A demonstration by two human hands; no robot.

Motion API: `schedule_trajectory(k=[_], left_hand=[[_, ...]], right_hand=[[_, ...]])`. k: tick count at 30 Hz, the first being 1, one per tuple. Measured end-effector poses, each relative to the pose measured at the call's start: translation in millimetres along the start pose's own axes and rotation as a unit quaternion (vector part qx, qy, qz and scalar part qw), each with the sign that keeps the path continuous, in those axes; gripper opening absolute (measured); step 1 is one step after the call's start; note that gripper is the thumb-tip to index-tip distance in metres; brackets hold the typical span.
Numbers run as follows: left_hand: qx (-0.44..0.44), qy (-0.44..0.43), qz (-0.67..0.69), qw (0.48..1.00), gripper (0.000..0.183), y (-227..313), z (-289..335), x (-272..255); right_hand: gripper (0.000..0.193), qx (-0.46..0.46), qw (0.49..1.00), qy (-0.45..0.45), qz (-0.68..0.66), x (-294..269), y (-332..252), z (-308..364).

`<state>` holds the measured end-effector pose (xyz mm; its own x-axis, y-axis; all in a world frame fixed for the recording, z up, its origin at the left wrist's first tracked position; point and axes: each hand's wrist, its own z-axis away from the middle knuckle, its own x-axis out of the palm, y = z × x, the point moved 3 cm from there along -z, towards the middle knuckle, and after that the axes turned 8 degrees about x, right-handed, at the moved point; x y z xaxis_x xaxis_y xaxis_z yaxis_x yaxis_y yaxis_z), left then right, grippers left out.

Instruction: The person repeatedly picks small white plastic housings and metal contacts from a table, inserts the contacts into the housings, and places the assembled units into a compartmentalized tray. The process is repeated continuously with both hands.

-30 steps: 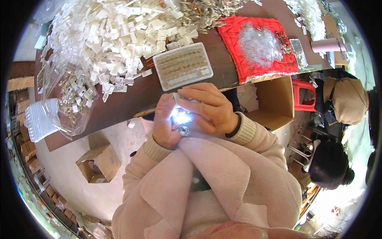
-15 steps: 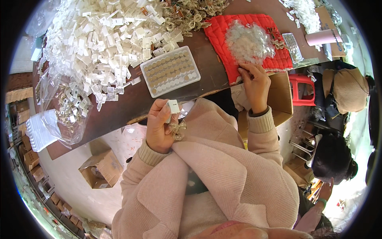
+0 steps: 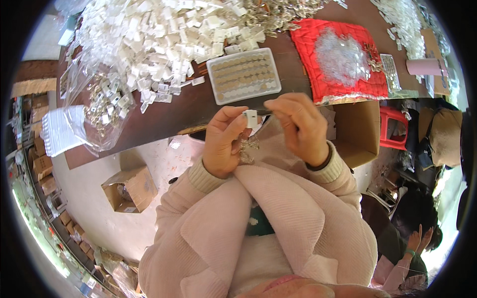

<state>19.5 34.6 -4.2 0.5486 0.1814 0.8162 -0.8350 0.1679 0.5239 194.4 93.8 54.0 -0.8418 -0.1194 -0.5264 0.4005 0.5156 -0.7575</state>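
Note:
My left hand is closed around a small white plastic case, held up in front of my chest. Below the case, a bundle of thin, clear-coated wire hangs against my palm. Close on its right is my right hand, thumb and forefinger pinched together; whatever is between them is too small to make out. Just beyond my hands, a white tray holds rows of round, coin-like discs. On a red quilted cloth to the right lies a heap of small clear plastic pieces.
White cases are heaped at the back left of the brown table, beside tangled wire bundles. A clear bag lies at the left edge. Cardboard boxes stand below. Another person's hand shows at lower right.
My right hand has left the clear plastic heap and come left, beside the white case. My left hand still holds the case. The whole view has shifted a little.

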Motion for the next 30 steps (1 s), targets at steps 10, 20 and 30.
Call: schedule_trajectory(k=[10,20,30], left_hand=[[0.07,0.038,-0.063,0.995,0.021,5.9,5.7,-5.3],[0.109,0.017,-0.053,0.993,0.019,13.1,7.5,-6.8],[0.106,0.007,-0.083,0.991,0.02,18.5,7.2,-12.2]], right_hand=[[0.036,-0.103,0.992,-0.079,0.004,19.4,-22.4,-10.0],[0.026,-0.019,0.999,-0.041,-0.007,22.1,-24.7,-13.1],[0.019,-0.035,0.995,-0.092,0.001,31.7,-29.6,-20.2]])
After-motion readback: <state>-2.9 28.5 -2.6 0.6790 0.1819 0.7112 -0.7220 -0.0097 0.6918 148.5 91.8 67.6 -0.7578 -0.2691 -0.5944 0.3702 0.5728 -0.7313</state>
